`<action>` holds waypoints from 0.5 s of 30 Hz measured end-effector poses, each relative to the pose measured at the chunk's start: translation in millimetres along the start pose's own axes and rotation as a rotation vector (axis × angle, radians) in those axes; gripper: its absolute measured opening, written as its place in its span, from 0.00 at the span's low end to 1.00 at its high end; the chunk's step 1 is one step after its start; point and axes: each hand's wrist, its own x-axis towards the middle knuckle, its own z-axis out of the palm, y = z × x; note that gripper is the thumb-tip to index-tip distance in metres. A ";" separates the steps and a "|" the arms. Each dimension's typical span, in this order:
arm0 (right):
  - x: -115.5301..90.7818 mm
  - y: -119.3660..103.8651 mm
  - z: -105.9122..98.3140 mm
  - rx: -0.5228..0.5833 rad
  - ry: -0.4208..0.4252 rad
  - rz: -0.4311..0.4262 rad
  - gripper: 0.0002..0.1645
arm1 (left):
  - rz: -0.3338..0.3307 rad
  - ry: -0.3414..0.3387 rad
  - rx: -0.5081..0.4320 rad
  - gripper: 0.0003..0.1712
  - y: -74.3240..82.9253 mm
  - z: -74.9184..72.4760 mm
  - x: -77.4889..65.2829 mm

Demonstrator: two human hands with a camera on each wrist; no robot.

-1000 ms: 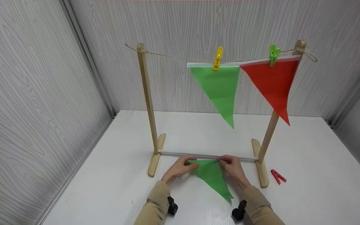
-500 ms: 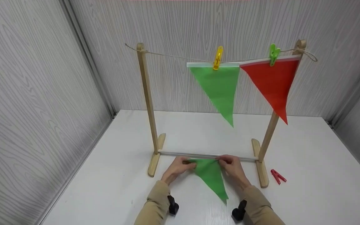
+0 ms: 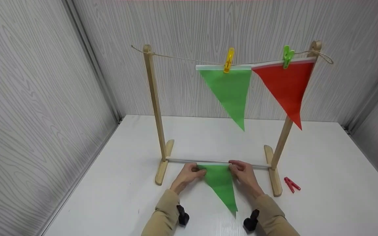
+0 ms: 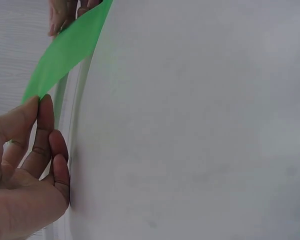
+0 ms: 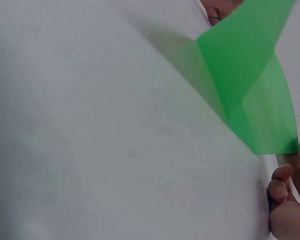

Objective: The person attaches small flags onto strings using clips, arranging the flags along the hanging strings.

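Observation:
Between my two hands a green triangular pennant (image 3: 220, 183) is stretched by its top corners, white strip along the upper edge, point hanging toward me. My left hand (image 3: 186, 176) pinches the left corner between thumb and fingers; the left wrist view shows this hand (image 4: 27, 160) gripping the green cloth (image 4: 65, 55). The right corner is pinched by my right hand (image 3: 244, 175). In the right wrist view that hand (image 5: 292, 185) is partly cut off at the edge, beside the green cloth (image 5: 250, 65). Both hands are just in front of the stand's low white rod (image 3: 254, 165).
Wooden posts (image 3: 154, 105) carry a string (image 3: 179, 58). From it hang a green pennant (image 3: 230, 91) under a yellow clothespin (image 3: 229, 60) and a red pennant (image 3: 289, 85) under a green clothespin (image 3: 287, 57). A red clothespin (image 3: 292, 185) lies on the white table (image 3: 116, 200), right of the stand.
The held pennant's top edge has risen slightly and tilted so its white strip shows. Its lower point has swung left and straightened. Both hands keep their pinch.

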 end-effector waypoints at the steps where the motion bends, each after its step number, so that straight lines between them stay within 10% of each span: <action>1: 0.2 -0.7 -0.1 0.008 -0.001 0.005 0.18 | 0.005 0.001 -0.004 0.14 0.0 0.4 -0.2; 15: 7.3 11.2 -0.3 0.051 0.026 0.047 0.15 | 0.068 0.037 -0.102 0.12 0.3 1.7 -2.2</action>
